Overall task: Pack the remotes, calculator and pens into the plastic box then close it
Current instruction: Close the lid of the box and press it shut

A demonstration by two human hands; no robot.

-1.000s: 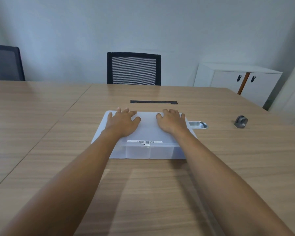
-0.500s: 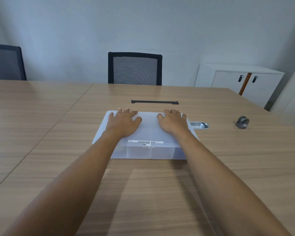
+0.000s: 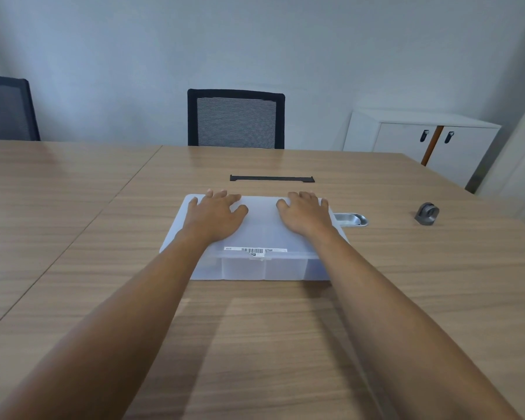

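Both palms, left hand [image 3: 214, 215] and right hand [image 3: 305, 213], flat atop plastic box [image 3: 262, 263].

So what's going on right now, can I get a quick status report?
Left hand and right hand open, palms flat on the lid. Plastic box lidded, contents not visible. Nothing in the way on the table.

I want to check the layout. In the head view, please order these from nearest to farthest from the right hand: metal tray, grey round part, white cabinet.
From the right hand:
1. Metal tray, just right of the box.
2. Grey round part, farther right on the table.
3. White cabinet, beyond the table, by the wall.
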